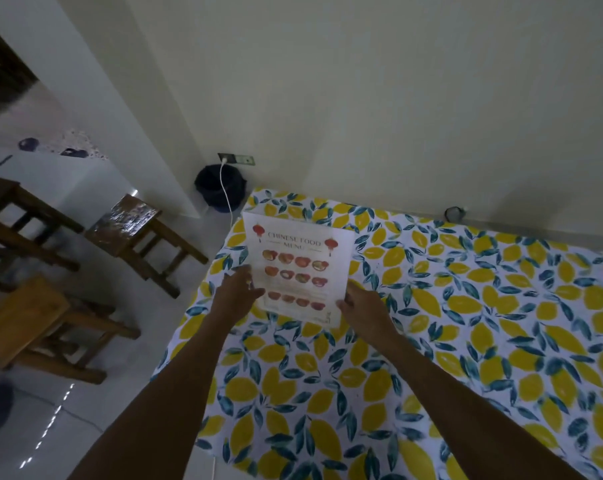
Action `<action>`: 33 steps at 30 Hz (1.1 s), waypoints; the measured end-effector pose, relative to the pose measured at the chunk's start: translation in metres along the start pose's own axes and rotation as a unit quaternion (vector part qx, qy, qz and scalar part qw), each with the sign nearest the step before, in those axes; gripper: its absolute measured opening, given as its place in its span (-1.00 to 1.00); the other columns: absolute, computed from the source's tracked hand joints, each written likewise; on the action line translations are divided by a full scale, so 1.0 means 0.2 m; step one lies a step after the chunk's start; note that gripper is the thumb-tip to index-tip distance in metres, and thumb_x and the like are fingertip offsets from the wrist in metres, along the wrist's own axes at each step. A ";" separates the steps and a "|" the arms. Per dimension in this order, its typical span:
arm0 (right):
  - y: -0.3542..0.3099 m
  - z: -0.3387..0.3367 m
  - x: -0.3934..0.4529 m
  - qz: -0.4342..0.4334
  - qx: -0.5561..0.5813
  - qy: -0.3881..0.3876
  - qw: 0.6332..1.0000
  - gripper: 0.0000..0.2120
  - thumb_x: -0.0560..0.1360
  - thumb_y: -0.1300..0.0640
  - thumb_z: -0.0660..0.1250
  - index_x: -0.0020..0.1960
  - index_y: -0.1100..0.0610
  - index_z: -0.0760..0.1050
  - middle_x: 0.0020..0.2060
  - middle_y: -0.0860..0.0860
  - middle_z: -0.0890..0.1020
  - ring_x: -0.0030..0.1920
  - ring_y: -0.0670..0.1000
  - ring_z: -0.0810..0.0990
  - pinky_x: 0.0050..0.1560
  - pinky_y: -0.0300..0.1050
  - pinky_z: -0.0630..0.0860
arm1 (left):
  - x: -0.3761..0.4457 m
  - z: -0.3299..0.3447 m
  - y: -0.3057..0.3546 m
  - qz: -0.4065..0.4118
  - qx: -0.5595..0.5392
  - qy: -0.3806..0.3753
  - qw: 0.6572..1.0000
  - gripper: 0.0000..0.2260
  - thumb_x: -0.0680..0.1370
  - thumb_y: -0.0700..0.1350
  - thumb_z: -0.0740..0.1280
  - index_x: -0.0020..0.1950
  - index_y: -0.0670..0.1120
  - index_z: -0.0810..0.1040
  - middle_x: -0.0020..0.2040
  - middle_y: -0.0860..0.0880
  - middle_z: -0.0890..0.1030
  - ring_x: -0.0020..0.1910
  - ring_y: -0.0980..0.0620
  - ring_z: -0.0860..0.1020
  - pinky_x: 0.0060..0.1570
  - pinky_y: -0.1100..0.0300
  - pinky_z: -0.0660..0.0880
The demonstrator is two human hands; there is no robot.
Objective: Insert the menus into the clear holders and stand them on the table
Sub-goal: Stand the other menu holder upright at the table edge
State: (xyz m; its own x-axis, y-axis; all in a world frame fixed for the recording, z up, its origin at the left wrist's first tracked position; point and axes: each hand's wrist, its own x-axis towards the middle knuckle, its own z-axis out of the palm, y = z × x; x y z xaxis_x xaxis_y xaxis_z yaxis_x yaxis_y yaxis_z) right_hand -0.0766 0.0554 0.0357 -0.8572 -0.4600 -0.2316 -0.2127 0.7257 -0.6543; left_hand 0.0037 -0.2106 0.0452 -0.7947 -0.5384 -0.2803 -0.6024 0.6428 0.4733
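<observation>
A white menu [298, 268] titled "Chinese Food Menu", with rows of food pictures, is held upright over the far left corner of the table [500, 323]. A clear edge around it suggests a holder, but I cannot tell for sure. My left hand [237, 289] grips its left edge, fingers on the sheet. On its lower right edge is my right hand [362, 310], thumb on the front. Both forearms reach in from below.
A lemon-print cloth covers the table, which stands against a pale wall. Left of it on the white floor are wooden stools [133, 233] and a chair [26, 317]. A dark bin [220, 188] and a white cable [225, 188] from a wall socket sit behind the corner.
</observation>
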 end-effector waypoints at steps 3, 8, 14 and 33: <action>-0.02 -0.03 0.09 -0.004 0.004 0.033 0.999 -0.86 0.56 0.12 0.32 -0.10 0.18 0.44 -0.39 0.02 0.50 -0.39 -0.03 0.49 -0.33 -0.15 0.39 | 0.12 -0.06 0.01 0.037 -0.073 -0.004 0.997 -0.73 0.50 -0.06 0.46 0.15 -0.10 0.59 -0.02 0.04 0.66 -0.09 0.00 0.62 -0.19 0.13 0.48; -0.21 -0.11 0.40 -0.022 -0.004 0.096 0.995 -0.83 0.58 0.14 0.29 0.12 0.20 0.50 -0.31 0.03 0.56 -0.29 0.03 0.54 -0.30 -0.15 0.39 | 0.50 -0.28 0.06 0.090 -0.108 -0.003 0.990 -0.74 0.49 -0.01 0.45 0.14 -0.03 0.60 -0.02 -0.02 0.70 -0.04 -0.03 0.67 -0.02 0.00 0.62; -0.40 -0.12 0.94 -0.029 -0.033 0.134 0.990 -0.82 0.58 0.14 0.26 0.07 0.26 0.49 -0.28 0.11 0.61 -0.22 0.17 0.60 -0.24 -0.02 0.48 | 1.06 -0.46 0.10 0.175 -0.102 0.028 0.979 -0.72 0.50 -0.09 0.46 0.20 -0.08 0.63 0.04 -0.06 0.71 -0.10 0.10 0.61 -0.17 0.30 0.47; -0.39 0.09 1.25 0.080 -0.040 0.154 0.984 -0.77 0.61 0.13 0.18 0.01 0.32 0.44 -0.10 0.27 0.64 -0.07 0.29 0.61 -0.17 0.03 0.50 | 1.43 -0.34 0.00 0.169 -0.095 -0.026 0.981 -0.74 0.46 -0.05 0.49 0.08 -0.12 0.60 -0.08 -0.07 0.68 -0.13 -0.06 0.65 -0.02 -0.07 0.60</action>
State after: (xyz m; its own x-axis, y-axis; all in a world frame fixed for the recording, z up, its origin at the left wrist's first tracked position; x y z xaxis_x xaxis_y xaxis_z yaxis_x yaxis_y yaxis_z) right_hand -0.2658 -0.1250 0.0155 -0.9815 -0.1694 -0.0894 -0.0901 0.8201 -0.5650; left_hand -0.2184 -0.4018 0.0224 -0.9524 -0.2800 -0.1206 -0.2829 0.6638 0.6923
